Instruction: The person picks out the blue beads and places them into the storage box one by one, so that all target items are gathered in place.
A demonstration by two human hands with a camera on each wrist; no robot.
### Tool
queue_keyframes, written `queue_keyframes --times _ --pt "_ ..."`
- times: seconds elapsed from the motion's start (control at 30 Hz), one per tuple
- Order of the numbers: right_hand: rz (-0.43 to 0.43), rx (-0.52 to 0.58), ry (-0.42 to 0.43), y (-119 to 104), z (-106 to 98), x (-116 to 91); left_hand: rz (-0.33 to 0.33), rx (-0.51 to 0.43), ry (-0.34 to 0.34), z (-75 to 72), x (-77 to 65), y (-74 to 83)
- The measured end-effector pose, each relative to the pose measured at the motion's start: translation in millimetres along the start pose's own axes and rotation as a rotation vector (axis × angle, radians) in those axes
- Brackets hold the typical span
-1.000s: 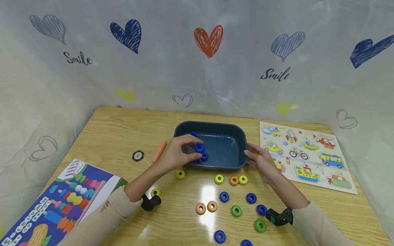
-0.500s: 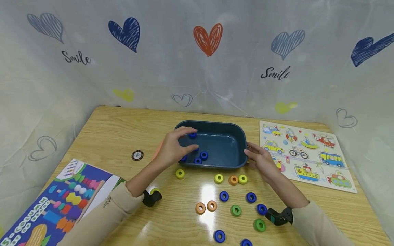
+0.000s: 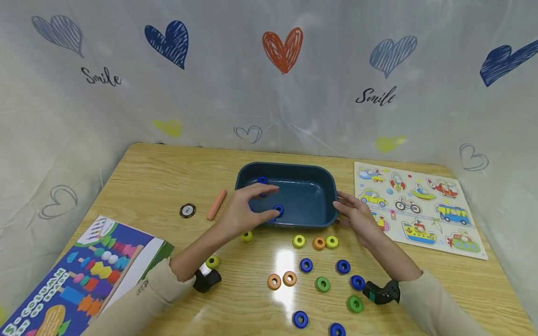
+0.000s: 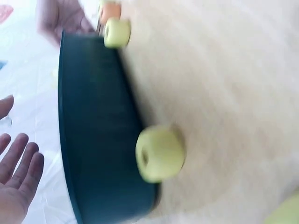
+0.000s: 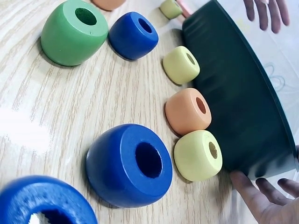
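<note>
A dark teal plastic box stands in the middle of the table, with a few blue beads at its left side. My left hand is over the box's left end in the head view, thumb and fingers spread apart. Nothing is between its fingers in the left wrist view, where the hand shows above the rim. At the box's right end my right hand holds the wall, thumb at the rim and the other fingers outside. Part of the box's left side is hidden behind my left hand.
Yellow, orange, green and blue beads lie before the box, among them a green bead and an orange bead. A picture puzzle board is at right. At left are an orange stick, a round chip and a toy box.
My left hand held a blue bead over the box, moved left and lowered, and let go of it inside. Now the hand is a little farther right, fingers spread. The right hand stays put.
</note>
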State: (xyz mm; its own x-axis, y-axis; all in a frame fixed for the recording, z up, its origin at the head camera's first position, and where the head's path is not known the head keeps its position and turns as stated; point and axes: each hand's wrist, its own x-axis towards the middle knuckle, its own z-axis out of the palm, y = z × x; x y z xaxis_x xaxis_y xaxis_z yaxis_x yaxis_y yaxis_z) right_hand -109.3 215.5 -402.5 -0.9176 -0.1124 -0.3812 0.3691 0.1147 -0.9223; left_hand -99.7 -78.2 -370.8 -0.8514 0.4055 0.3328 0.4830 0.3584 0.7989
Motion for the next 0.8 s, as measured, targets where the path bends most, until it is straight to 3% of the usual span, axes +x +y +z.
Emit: queue_keyframes --times 0.17,0.23,0.33,0.53,0.8 --pt "-0.001 0.003 0.000 -1 0 1 0.086 -0.073 -0.121 24.3 -15.9 6.2" --pt "-0.003 0.004 -0.002 -1 0 1 0.091 -0.096 -0.185 35.3 -21.0 8.3" --pt "-0.006 0.009 -0.001 -1 0 2 0.058 -0.103 -0.287 52.2 -25.9 7.8" --pt "-0.009 0.005 -0.002 0 1 1 -0.017 -0.028 -0.468 78.5 -29.5 5.1" --pt "-0.012 -0.001 -0.002 0 1 0 0.063 0.055 -0.558 92.3 -27.6 4.5"
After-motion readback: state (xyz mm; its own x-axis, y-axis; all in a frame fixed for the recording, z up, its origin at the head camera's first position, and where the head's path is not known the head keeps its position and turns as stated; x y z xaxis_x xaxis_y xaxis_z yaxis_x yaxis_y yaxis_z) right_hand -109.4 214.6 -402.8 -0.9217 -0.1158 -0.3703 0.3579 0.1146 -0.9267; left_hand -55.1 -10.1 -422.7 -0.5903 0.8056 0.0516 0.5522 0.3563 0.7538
